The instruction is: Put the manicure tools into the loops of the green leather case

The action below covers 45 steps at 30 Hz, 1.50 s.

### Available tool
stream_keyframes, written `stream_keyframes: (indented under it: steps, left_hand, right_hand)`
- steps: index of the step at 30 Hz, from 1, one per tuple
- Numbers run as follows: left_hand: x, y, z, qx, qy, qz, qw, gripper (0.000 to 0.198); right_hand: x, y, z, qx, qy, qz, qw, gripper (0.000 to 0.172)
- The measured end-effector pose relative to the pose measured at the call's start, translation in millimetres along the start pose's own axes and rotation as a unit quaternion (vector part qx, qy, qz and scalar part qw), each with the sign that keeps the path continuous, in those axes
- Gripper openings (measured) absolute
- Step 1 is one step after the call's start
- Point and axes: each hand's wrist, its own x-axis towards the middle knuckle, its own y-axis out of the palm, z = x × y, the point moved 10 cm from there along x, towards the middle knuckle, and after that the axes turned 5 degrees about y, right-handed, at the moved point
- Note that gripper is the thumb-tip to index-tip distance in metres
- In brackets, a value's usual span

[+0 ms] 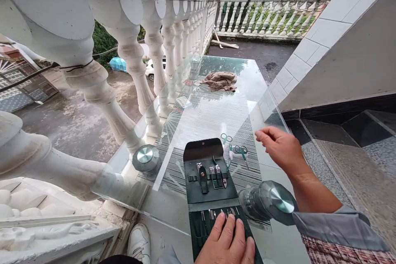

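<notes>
A dark green manicure case lies unfolded on a glass table, with several small metal tools strapped inside. My left hand rests flat on the near flap of the case, fingers stretched out. My right hand hovers above the table to the right of the case, fingers loosely curled and holding nothing. Just left of that hand lie small green-handled scissors and a second green-handled tool on the glass.
A crumpled brown cloth lies at the table's far end. Round metal table fittings sit at the left and near right. A white balustrade runs along the left; a tiled wall and steps are on the right.
</notes>
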Motion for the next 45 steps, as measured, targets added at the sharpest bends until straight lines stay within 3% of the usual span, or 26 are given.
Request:
stream_keyframes:
  steps: [5, 13, 16, 20, 26, 33, 38, 42, 45]
  left_hand:
    - [-2, 3.6, -2, 0.007, 0.001, -0.015, 1.000, 0.023]
    - [-6, 12.3, -8, 0.023, 0.009, 0.005, 1.000, 0.023]
    - [-5, 10.5, -7, 0.019, 0.002, 0.010, 1.000, 0.023]
    - [-4, 6.7, -3, 0.020, -0.009, 0.012, 1.000, 0.023]
    - [-3, 9.4, -5, 0.009, 0.013, 0.049, 0.999, 0.025]
    - [-2, 5.4, -3, 0.008, 0.006, 0.028, 1.000, 0.024]
    - [-2, 4.2, -3, 0.007, 0.012, 0.011, 1.000, 0.024]
    - [-3, 10.3, -6, 0.007, 0.024, 0.045, 0.999, 0.027]
    - [-4, 13.7, -8, 0.013, 0.026, 0.065, 0.997, 0.028]
  right_hand:
    - [10, 26, -37, -0.212, 0.014, 0.070, 0.975, 0.017]
    - [-1, 69, -26, -0.236, -0.053, 0.107, 0.964, 0.034]
    - [-4, 78, -25, -0.250, -0.074, 0.113, 0.959, 0.027]
    - [-3, 80, -31, -0.245, -0.064, 0.128, 0.959, 0.019]
    - [2, 79, -38, -0.224, -0.032, 0.149, 0.963, 0.022]
    - [4, 76, -41, -0.178, 0.019, 0.178, 0.968, 0.016]
    - [1, 75, -37, -0.169, 0.008, 0.196, 0.966, 0.008]
    - [1, 74, -34, -0.160, -0.022, 0.197, 0.967, 0.013]
    - [6, 68, -42, -0.191, -0.013, 0.161, 0.968, 0.017]
